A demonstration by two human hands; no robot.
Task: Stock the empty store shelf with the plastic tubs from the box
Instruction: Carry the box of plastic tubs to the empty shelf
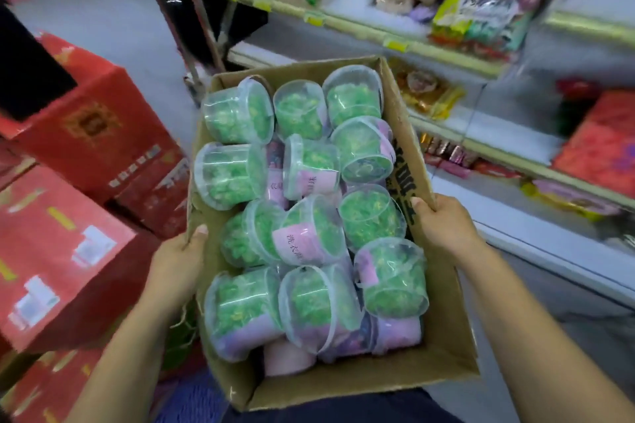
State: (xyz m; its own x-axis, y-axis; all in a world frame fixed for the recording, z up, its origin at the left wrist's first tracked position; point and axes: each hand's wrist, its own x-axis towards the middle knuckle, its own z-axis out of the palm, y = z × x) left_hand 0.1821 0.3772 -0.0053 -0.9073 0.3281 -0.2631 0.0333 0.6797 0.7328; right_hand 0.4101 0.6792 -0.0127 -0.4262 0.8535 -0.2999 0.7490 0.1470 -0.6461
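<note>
An open cardboard box (pixel 443 350) is held in front of me, filled with several clear plastic tubs (pixel 237 110) of green contents with pink labels, lying on their sides in a loose heap. My left hand (pixel 177 261) grips the box's left wall, thumb over the rim. My right hand (pixel 443 227) grips the right wall, thumb on the flap's edge. To the right runs a white store shelf (pixel 536 244) whose lower level is mostly bare.
Red cartons (pixel 92 134) are stacked on the left, close to the box. Upper shelf levels (pixel 395 34) on the right carry bagged snacks and packets. A red gift box (pixel 601 144) sits on the shelf at far right. Grey floor lies ahead beside a metal rack (pixel 192 21).
</note>
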